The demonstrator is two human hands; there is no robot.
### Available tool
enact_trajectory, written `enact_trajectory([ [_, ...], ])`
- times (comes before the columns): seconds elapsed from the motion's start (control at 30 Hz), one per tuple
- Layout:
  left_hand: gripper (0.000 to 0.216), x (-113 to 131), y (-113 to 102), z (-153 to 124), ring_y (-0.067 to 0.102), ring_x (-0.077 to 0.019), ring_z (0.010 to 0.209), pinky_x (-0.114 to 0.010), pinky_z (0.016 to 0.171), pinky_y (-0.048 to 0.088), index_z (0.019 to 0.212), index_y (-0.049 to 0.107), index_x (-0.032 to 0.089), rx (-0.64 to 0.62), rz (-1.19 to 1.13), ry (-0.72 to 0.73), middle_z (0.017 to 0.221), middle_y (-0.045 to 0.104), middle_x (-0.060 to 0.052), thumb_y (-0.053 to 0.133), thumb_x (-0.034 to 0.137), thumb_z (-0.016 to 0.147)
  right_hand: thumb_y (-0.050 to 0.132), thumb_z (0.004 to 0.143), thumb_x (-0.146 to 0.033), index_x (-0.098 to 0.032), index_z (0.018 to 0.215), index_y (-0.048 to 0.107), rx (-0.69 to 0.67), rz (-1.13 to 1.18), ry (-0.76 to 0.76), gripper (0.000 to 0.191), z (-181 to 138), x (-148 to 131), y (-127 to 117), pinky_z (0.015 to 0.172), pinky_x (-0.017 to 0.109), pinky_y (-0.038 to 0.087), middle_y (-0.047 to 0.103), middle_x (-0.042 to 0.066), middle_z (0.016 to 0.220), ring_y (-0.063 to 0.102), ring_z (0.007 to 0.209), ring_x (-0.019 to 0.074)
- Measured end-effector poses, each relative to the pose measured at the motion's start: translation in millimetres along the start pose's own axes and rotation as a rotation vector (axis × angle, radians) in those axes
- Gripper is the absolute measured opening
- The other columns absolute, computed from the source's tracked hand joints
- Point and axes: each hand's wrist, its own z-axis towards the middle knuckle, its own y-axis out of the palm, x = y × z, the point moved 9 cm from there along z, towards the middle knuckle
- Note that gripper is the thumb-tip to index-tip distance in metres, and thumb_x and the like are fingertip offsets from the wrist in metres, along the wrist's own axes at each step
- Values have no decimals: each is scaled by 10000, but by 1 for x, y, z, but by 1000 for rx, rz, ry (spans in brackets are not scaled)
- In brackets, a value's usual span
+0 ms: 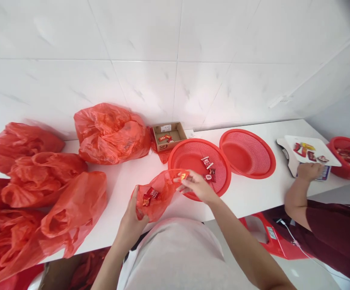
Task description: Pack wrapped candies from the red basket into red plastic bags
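My left hand [133, 219] grips the lower end of a small translucent red plastic bag [157, 196] with a few red wrapped candies inside. At the bag's open mouth, my right hand [196, 186] pinches a small red-and-yellow wrapped candy [183, 175]. Just behind that hand stands a red mesh basket [178, 157] with a few wrapped candies [208, 167] in it. The bag lies partly over the basket's near rim.
A second, empty red basket [247, 153] stands to the right. A small cardboard box [169, 135] sits by the wall. Several stuffed red bags [111, 133] fill the left of the white table [253, 193]. Another person's hand [309, 171] rests by a white scale tray [312, 150] with candies.
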Motion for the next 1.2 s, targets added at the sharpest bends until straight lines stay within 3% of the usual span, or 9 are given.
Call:
enact_trajectory([
  [0.1,877,2,0,0,522,-166,614,-308,676,436,1547,132,216,5,-16,0,721,502,42,521,233,761,628,861,-320,-245,1195,583,-99,-363,-83,346,1,1,36,828,395,549,684,69,1141,698,915,210],
  [0.17,878,3,0,-1,519,-163,607,-305,671,433,1546,142,210,15,-33,-9,719,509,41,526,234,756,618,867,-296,-262,1231,575,-54,-563,-156,368,6,-6,31,919,390,511,667,59,1199,664,1021,204],
  [0.3,867,4,3,-3,518,-158,636,-303,697,428,1543,146,210,-13,-42,-7,778,532,21,527,224,764,485,945,-261,-254,1216,565,352,-850,-74,282,22,-22,-63,997,381,455,631,56,1245,590,1150,185],
  [0.4,861,2,2,-2,511,-161,628,-307,696,425,1542,143,217,5,-18,-24,752,507,32,517,219,767,567,890,-153,-158,1143,613,452,-916,90,258,29,-5,-129,1042,486,388,596,146,1263,529,1219,278],
  [0.6,864,2,-2,-2,508,-162,637,-306,692,418,1539,178,214,38,-20,-33,760,535,24,517,206,744,604,923,-326,-151,1203,584,452,-844,303,331,26,50,-170,929,466,500,587,97,1242,590,1099,238],
  [0.77,885,3,-3,-2,501,-160,605,-287,647,415,1546,157,216,33,-34,-33,696,488,49,519,200,739,571,903,-298,-173,1154,631,349,-565,220,286,39,38,-144,916,431,517,661,118,1148,616,1103,259],
  [0.87,885,1,-1,0,522,-164,618,-297,667,430,1547,149,220,15,-18,-34,701,493,49,523,215,746,434,954,-377,-239,1266,574,238,-341,94,369,40,11,-107,866,385,550,667,76,1176,643,1075,216],
  [1.03,869,4,-1,1,517,-160,600,-296,657,431,1542,172,210,31,-11,-20,687,493,52,518,217,745,597,885,-381,-236,1220,610,-68,345,-72,365,25,-27,-36,862,405,546,684,82,1133,662,1027,234],
  [1.2,888,3,-1,-2,490,-152,573,-277,622,410,1545,154,223,42,-44,-33,651,456,70,520,197,736,581,909,-385,-225,1261,593,-193,339,-13,388,17,-19,10,871,406,530,686,74,1075,670,958,211],
])
